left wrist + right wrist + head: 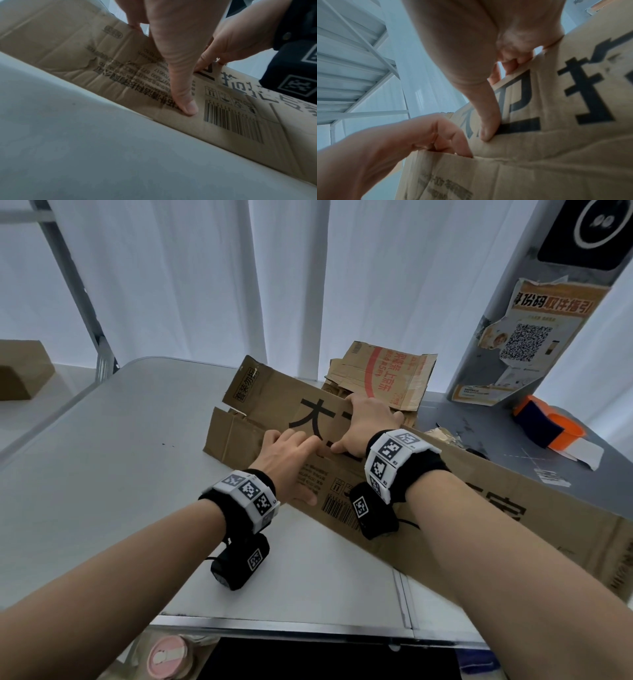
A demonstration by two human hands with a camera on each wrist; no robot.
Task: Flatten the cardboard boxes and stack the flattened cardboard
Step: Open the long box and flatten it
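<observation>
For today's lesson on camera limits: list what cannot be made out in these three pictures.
- Head view: the box runs off the right edge; its far end is unseen.
- Head view: the right hand covers part of the large print.
- Left wrist view: the small print beside the left hand's thumb is too blurred to read.
- Right wrist view: the fingers behind the box's top edge are hidden.

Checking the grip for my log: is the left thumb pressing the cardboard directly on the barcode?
No: the left hand presses its thumb beside the barcode on the cardboard, not on it.

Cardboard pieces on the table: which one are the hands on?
The long piece with big black characters, nearest the camera. Both the left hand and right hand hold it; the red-printed pile behind lies untouched.
</observation>
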